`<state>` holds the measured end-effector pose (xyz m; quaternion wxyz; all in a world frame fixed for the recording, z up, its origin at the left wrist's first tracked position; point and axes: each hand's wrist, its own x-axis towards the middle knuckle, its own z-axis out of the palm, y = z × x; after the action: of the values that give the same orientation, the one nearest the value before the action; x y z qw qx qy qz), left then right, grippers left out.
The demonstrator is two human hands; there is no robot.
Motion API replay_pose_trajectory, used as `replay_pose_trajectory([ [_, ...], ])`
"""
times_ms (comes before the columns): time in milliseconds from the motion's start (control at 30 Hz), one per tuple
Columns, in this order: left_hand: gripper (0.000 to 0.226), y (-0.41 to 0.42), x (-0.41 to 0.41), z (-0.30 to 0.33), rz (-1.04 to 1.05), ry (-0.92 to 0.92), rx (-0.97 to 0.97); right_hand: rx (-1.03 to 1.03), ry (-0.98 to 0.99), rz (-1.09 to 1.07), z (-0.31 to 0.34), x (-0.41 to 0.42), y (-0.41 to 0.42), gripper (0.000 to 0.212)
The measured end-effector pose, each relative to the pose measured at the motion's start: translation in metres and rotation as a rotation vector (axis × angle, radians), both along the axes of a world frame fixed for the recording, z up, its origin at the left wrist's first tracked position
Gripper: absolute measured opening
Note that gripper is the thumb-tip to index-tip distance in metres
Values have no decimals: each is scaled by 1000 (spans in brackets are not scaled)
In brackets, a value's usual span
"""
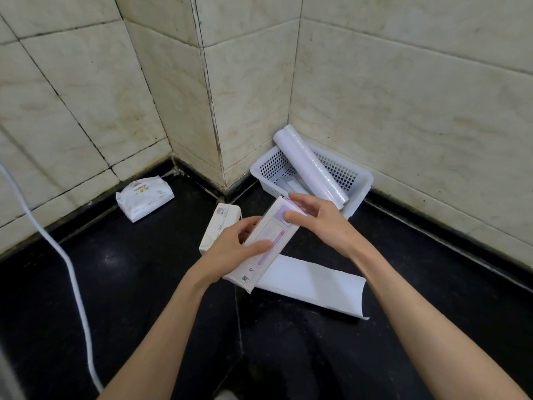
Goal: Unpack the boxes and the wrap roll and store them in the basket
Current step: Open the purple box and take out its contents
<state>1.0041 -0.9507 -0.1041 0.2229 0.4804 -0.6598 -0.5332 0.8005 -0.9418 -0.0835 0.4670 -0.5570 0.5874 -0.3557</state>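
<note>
A long white box with pale purple print (261, 252) is held above the dark floor. My left hand (230, 246) grips its left side, thumb lying across the top face. My right hand (317, 219) holds its far end, thumb on the top face and fingers over the end. A white perforated basket (357, 194) stands in the wall corner. A white wrap roll (310, 166) lies slanted across the basket, its upper end above the rim. A second white box (219, 223) lies on the floor, partly hidden by my left hand.
A curved white sheet of paper (311, 284) lies on the floor under the held box. A soft pack of tissues (144, 197) sits by the left wall. A white cable (72, 278) runs down the left side. Tiled walls enclose the corner.
</note>
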Motion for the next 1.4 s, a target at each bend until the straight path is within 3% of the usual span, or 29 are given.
replay_pose_trajectory([
  [200,45,-1,-2,-6,-21,34,48,-98,80,-39,-4,9,0,38],
  [500,49,1,-3,-8,-32,80,88,-95,29,15,5,3,-2,30],
  [633,53,-1,-1,-7,-62,87,117,-74,-85,-14,2,1,-1,25],
  [733,55,-3,2,-5,-100,57,95,-16,-205,-167,4,-1,-5,38],
  [933,59,-4,-3,-7,-82,135,136,46,-275,-191,8,0,-3,42],
  [1000,60,-5,-4,-8,-83,153,140,61,-287,-262,6,-1,-2,29],
  [1200,58,-9,-10,-15,10,-7,-79,195,-174,-194,5,3,-2,34],
  [1300,58,-8,-9,-22,4,-36,-55,233,-222,-238,6,3,-2,9],
  [1400,52,-7,-7,-24,-51,-170,-88,214,-235,-306,1,2,-1,17],
])
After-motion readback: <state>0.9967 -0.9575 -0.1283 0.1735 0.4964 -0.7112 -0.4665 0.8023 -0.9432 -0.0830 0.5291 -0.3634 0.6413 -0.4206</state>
